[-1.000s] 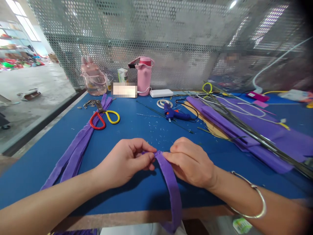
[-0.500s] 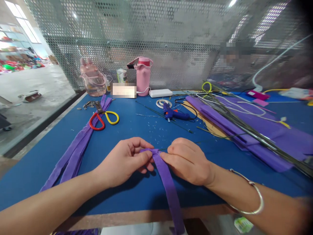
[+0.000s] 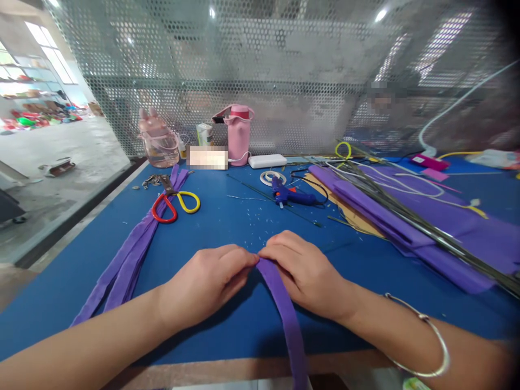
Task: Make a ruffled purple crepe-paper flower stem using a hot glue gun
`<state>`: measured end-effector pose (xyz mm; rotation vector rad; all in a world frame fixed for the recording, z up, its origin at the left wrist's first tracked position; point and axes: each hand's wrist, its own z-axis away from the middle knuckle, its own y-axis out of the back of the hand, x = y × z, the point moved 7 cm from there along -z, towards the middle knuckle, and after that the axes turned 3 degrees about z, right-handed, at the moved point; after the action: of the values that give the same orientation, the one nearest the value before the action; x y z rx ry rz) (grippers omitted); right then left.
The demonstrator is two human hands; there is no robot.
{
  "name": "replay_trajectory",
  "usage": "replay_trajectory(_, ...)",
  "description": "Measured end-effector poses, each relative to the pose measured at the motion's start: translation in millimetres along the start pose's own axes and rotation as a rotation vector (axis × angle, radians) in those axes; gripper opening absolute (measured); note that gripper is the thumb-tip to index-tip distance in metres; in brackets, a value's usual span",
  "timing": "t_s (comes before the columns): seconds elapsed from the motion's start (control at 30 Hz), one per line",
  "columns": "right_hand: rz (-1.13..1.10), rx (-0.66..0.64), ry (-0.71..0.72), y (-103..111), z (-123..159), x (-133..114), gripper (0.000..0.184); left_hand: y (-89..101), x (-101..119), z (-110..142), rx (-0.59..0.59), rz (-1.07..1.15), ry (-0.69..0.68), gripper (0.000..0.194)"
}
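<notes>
A narrow purple paper strip [image 3: 284, 309] runs from between my hands down over the near table edge. My left hand [image 3: 207, 281] and my right hand [image 3: 300, 271] meet at its far end, fingertips pressed together and pinching the strip low on the blue table top [image 3: 227, 222]. A thin dark wire [image 3: 337, 246] leads off to the right from under my right hand. A metal bangle [image 3: 426, 336] hangs on my right wrist.
More purple strips [image 3: 130, 254] lie at the left beside red-and-yellow scissors [image 3: 174, 203]. A blue glue gun [image 3: 290, 196], tape roll [image 3: 272, 176], pink bottle [image 3: 239, 135] and clear jug [image 3: 159, 143] stand further back. Purple paper sheets [image 3: 410, 227] and long wires [image 3: 406, 211] fill the right. Perforated metal screen behind.
Both hands have dropped lower onto the table and closed together over the strip's end, fingers flatter than before. The view has tipped slightly.
</notes>
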<state>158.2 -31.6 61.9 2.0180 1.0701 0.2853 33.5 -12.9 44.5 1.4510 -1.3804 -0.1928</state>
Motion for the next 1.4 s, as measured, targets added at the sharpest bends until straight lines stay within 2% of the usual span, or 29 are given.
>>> replay_trajectory(0.07, 0.053, -0.052, 0.061, -2.4, -0.9, -3.4, 0.022, 0.2, -1.4, -1.8, 0.008, 0.000, 0.060, 0.017)
replay_trajectory(0.17, 0.196, -0.073, 0.177, -7.0, 0.9, -9.8, 0.027, 1.2, -10.0, -5.9, 0.020, 0.094, 0.270, 0.020)
replay_trajectory(0.23, 0.265, -0.092, 0.217, -12.8, 2.8, -11.6, 0.029, -1.7, -16.2, -8.0, -0.020, 0.163, 0.385, 0.022)
replay_trajectory(0.3, 0.254, -0.120, 0.183, -18.2, 3.1, -8.6, 0.029, -5.9, -20.6, -9.9, -0.095, 0.202, 0.426, 0.025)
replay_trajectory(0.37, 0.177, -0.159, 0.100, -22.7, 2.6, -1.9, 0.027, -6.5, -24.3, -11.3, -0.137, 0.192, 0.411, 0.025)
replay_trajectory(0.5, 0.090, -0.179, -0.037, -24.8, 2.5, 11.3, 0.020, 0.9, -29.7, -13.4, -0.104, 0.084, 0.334, 0.019)
replay_trajectory(0.67, 0.109, -0.109, -0.003, -20.1, 3.6, 9.5, 0.022, 0.1, -31.3, -14.8, -0.108, 0.101, 0.318, 0.022)
replay_trajectory(0.8, 0.114, -0.119, 0.008, -21.8, 5.5, 4.6, 0.024, -4.9, -25.9, -15.7, -0.162, 0.048, 0.265, 0.020)
replay_trajectory(1.0, 0.116, -0.180, -0.107, -27.1, 6.2, 17.1, 0.021, -7.4, -28.0, -15.9, -0.133, -0.092, 0.147, 0.023)
replay_trajectory(1.07, 0.179, -0.209, -0.150, -29.3, 5.8, 24.1, 0.018, -8.3, -34.6, -16.4, -0.129, -0.133, 0.168, 0.026)
replay_trajectory(1.13, 0.229, -0.217, -0.165, -29.2, 4.4, 27.8, 0.016, -7.9, -43.8, -17.0, -0.125, -0.159, 0.255, 0.030)
replay_trajectory(1.2, 0.224, -0.171, -0.163, -24.0, 1.6, 28.8, 0.016, -5.7, -52.3, -17.0, -0.115, -0.173, 0.364, 0.038)
replay_trajectory(1.27, 0.203, -0.050, -0.173, -11.4, -1.4, 30.3, 0.018, -2.9, -58.1, -16.9, -0.104, -0.184, 0.438, 0.042)
replay_trajectory(1.33, 0.210, 0.083, -0.205, 3.8, -2.6, 34.6, 0.023, -0.2, -60.9, -17.1, -0.080, -0.167, 0.451, 0.042)
replay_trajectory(1.4, 0.246, 0.158, -0.236, 14.7, -2.4, 40.4, 0.030, 2.0, -62.0, -16.5, -0.040, -0.114, 0.430, 0.042)
